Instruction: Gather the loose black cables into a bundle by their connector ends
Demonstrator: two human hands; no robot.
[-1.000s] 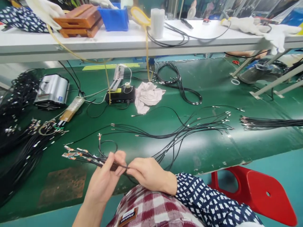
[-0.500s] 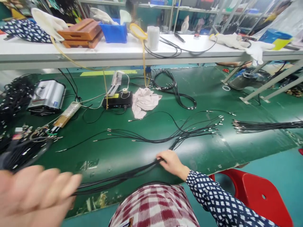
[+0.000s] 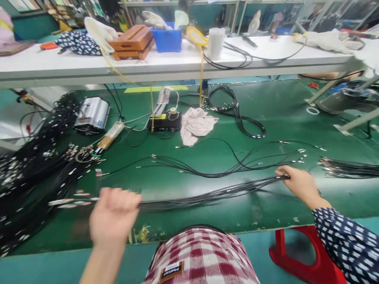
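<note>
A bundle of black cables [image 3: 207, 196] stretches low across the green mat. Its left part is in my left hand [image 3: 114, 213], which is closed round it and blurred; connector ends stick out beyond that hand to the left. My right hand [image 3: 299, 185] pinches the bundle's right end. Behind the bundle, loose black cables [image 3: 204, 172] with metal tips lie spread on the mat. Another cable bundle [image 3: 349, 167] rests to the right of my right hand.
Piles of black cables [image 3: 59, 173] cover the left side. A silver device [image 3: 93, 114], a pale cloth [image 3: 197, 124] and coiled cables [image 3: 237, 106] lie behind. A white shelf [image 3: 183, 65] spans the back. A red stool [image 3: 308, 252] stands at the front right.
The view has shifted left. My right hand has moved right along with the bundle's end, and my left hand has moved away from me over the mat. The cables between them are now straighter.
</note>
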